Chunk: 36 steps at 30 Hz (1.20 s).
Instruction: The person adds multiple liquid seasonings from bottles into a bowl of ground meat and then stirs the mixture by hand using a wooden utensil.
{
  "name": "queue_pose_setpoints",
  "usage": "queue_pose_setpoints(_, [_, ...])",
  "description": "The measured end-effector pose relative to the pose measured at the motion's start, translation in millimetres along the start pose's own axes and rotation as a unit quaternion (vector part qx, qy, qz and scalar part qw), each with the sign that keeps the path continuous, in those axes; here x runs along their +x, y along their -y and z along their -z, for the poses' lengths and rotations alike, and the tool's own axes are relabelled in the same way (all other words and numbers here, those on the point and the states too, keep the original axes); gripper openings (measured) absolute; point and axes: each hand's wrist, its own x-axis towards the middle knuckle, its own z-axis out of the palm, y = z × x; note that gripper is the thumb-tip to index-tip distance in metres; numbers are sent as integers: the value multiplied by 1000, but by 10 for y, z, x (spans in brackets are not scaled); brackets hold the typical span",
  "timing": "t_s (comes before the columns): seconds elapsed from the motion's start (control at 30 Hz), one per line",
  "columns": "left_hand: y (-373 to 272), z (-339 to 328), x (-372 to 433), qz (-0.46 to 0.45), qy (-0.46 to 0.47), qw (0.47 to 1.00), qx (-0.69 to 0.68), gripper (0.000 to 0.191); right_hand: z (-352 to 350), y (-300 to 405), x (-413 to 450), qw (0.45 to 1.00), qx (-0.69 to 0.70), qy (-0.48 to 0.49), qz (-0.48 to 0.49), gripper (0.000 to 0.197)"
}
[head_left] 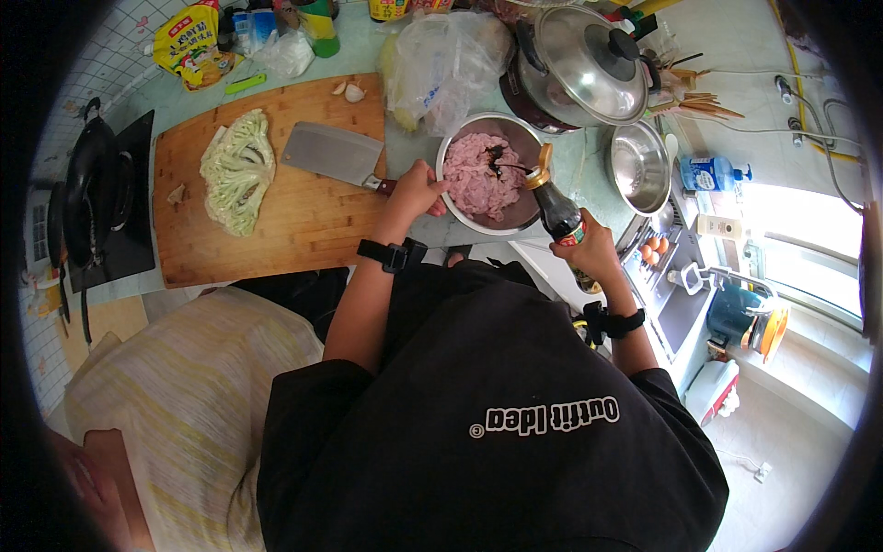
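My right hand (590, 246) is closed around a glass bottle of dark sauce (557, 209), tilted over a steel bowl (536, 224). A thin dark stream runs from its mouth onto the raw minced or sliced pink meat (476, 169), where a dark patch lies. With its fingers at the bowl's left rim, my left hand (418, 191) steadies the bowl. Beneath that hand is the dark handle of a cleaver (334, 150), whose blade lies flat on the wooden cutting board (296, 241). A piece of cauliflower (241, 172) rests on the board's left part, garlic cloves (354, 92) near its back edge.
Behind the bowl stand a plastic bag (441, 69) and a lidded pot (586, 62). An empty steel bowl (640, 169) is to the right, near the sink (679, 310) and eggs (653, 250). A wok (93, 186) sits left. Another person (200, 407) is close at my left.
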Motion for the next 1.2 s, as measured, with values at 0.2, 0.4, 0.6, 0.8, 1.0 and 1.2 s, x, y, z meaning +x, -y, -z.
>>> queue_pose_setpoints(0.2, [-9,9,-8,-8,16,1000,9,27,-2,-23,-3,1000,-9,1,-6,63])
queue_pose_setpoints(0.4, [-30,7,-15,-4,14,1000,15,27,7,0,-12,1000,-4,8,-11,63])
queue_pose_setpoints(0.6, [49,6,42,-13,3,1000,9,25,-3,35,-11,998,67,-16,8,61])
queue_pose_setpoints(0.8, [-47,3,-6,-14,-6,999,42,28,14,60,-36,973,204,-85,69,54])
queue_pose_setpoints(1.0, [-258,-117,-272,-165,-190,914,317,39,-18,-58,-5,942,273,-177,76,51])
queue_pose_setpoints(1.2, [-1112,-619,-678,-417,-208,815,344,47,-159,-268,60,928,285,-231,62,56])
